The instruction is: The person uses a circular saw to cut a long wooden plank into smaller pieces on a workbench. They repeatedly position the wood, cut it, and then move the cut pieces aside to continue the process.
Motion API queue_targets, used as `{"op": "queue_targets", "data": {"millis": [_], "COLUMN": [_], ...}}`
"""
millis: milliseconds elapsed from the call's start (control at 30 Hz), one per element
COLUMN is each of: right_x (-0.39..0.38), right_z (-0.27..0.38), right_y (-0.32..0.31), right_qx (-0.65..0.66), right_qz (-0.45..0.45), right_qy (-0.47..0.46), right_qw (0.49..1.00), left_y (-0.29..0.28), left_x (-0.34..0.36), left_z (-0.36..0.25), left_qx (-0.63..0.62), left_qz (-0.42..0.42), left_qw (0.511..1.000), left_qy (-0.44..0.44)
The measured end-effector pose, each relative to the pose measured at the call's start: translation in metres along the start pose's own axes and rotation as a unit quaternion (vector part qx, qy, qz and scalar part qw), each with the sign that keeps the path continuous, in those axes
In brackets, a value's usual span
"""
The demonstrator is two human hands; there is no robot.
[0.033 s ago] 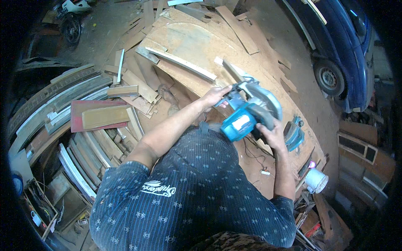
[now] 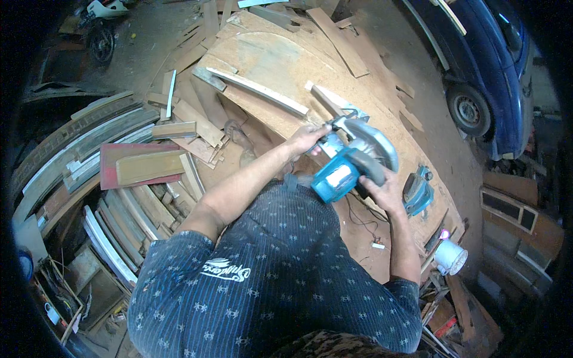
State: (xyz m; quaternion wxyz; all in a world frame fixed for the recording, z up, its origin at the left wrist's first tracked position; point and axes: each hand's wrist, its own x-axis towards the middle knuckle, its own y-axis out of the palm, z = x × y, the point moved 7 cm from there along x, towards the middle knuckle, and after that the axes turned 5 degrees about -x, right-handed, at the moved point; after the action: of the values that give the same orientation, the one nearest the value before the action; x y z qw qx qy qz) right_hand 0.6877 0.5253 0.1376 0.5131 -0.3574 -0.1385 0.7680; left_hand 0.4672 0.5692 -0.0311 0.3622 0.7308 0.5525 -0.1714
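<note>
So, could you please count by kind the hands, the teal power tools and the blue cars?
Hands: 2 (left hand, right hand)
Teal power tools: 2 (held circular saw, smaller tool on worktop)
Blue cars: 1 (parked car)
Total: 5

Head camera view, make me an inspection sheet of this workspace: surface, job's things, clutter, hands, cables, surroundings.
Surface: large pale wooden board, with a wood strip lying on it.
Job's things: blue circular saw, over the board's near edge.
Clutter: second blue tool on the board, right of the saw; loose planks on the floor, left.
Hands: right hand grips the saw's handle; left hand at its front, exact hold unclear.
Cables: thin dark cord near the right forearm; its ends are unclear.
Surroundings: blue car, upper right; motorcycle, upper left.
</note>
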Motion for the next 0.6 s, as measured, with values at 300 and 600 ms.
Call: {"op": "queue_targets", "data": {"millis": [300,600], "right_x": [0.052,0.079], "right_z": [-0.034,-0.050], "right_y": [0.074,0.099], "right_qx": [-0.063,-0.079], "right_qz": [0.064,0.074], "right_qy": [-0.113,-0.145], "right_qw": [0.990,0.983], "left_y": [-0.070,-0.098], "left_x": [0.024,0.033], "left_z": [0.063,0.065], "left_qx": [-0.009,0.049], "left_qz": [-0.152,-0.141], "left_qw": [0.988,0.989], "left_qy": [0.025,0.016]}}
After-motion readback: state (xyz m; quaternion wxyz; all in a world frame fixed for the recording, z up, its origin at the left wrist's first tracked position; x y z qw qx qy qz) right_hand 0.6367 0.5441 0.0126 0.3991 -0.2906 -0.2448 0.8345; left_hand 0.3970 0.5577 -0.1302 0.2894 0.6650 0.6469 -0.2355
